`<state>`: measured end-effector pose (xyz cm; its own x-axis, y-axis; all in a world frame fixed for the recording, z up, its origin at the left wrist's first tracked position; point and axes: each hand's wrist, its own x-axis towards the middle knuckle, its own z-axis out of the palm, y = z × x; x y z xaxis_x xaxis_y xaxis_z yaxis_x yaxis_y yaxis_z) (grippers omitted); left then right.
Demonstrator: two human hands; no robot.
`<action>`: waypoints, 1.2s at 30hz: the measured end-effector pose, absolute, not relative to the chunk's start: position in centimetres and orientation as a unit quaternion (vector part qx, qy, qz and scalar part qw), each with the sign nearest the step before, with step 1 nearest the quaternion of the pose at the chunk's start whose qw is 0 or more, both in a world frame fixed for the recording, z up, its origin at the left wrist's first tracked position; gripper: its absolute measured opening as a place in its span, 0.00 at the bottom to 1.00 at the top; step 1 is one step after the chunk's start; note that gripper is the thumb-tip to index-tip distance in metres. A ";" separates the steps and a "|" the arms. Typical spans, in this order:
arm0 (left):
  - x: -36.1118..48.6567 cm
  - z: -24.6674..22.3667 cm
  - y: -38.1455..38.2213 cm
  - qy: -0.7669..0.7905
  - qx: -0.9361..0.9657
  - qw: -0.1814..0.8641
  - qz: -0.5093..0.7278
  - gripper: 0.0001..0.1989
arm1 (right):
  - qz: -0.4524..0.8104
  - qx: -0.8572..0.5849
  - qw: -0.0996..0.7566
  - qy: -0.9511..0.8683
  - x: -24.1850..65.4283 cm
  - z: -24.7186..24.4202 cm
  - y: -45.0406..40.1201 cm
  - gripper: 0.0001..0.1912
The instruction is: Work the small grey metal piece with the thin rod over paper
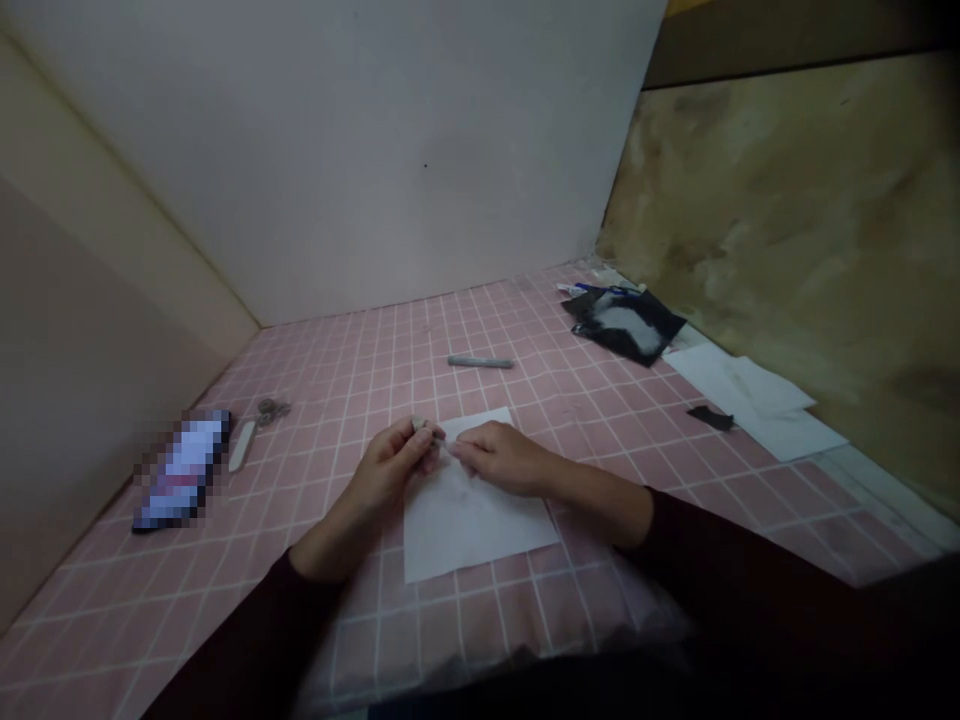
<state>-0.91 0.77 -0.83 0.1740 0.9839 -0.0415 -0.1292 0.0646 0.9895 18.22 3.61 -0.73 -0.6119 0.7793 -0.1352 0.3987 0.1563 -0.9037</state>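
Paper point(469, 535) on pink cloth point(337, 375), wall point(450, 120) behind

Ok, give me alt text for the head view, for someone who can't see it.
The left hand holds a small, unclear item over white paper, the right hand against it. A grey stick lies beyond on pink checked cloth.

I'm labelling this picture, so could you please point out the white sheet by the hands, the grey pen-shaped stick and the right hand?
White sheet point(476, 525): head view, its bare near half.
Grey pen-shaped stick point(480, 362): head view, middle of its length.
Right hand point(506, 458): head view, back of the hand.
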 end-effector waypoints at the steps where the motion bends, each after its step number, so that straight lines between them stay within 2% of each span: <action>1: -1.0 -1.0 0.9 0.435 0.490 0.594 0.467 0.13 | 0.414 -0.413 0.206 -0.784 18.2 -0.8 3.5 0.16; 3: -1.1 -1.2 1.0 0.436 0.485 0.603 0.460 0.16 | 0.289 -0.418 0.224 -0.831 18.2 -0.9 3.3 0.14; 5: -1.1 -1.2 1.0 0.439 0.484 0.602 0.459 0.16 | 0.290 -0.416 0.220 -0.833 18.2 -0.7 3.2 0.15; 7: -1.0 -1.0 0.9 0.441 0.484 0.595 0.466 0.13 | 0.409 -0.412 0.198 -0.790 18.1 -0.3 3.2 0.17; 11: -0.6 -0.4 0.4 0.422 0.479 0.576 0.510 0.12 | 0.768 -0.308 0.097 -0.553 18.3 0.3 3.5 0.19; 14: -0.5 -0.3 0.3 0.414 0.477 0.566 0.530 0.12 | 0.849 -0.237 0.060 -0.468 18.4 0.4 3.7 0.20; 17: -0.7 -0.7 0.5 0.423 0.486 0.575 0.505 0.11 | 0.734 -0.321 0.113 -0.588 18.3 0.2 3.6 0.20; 20: -0.9 -1.1 0.9 0.430 0.481 0.608 0.463 0.12 | 0.454 -0.406 0.205 -0.766 18.1 0.0 3.3 0.17; 22: -1.1 -1.2 1.0 0.427 0.476 0.619 0.456 0.14 | 0.337 -0.412 0.216 -0.819 18.0 -0.2 3.1 0.15; 27: -1.2 -1.3 1.0 0.424 0.468 0.626 0.457 0.09 | 0.357 -0.398 0.193 -0.823 17.8 -0.2 3.1 0.18; 36: -1.3 -1.1 0.9 0.423 0.517 0.595 0.447 0.12 | 0.410 -0.422 0.182 -0.788 17.9 0.4 3.5 0.19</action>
<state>-1.31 0.93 -1.05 0.2430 0.9692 -0.0406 -0.0942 0.0652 0.9934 17.93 3.49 0.37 -0.5781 0.8138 -0.0590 0.5159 0.3085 -0.7992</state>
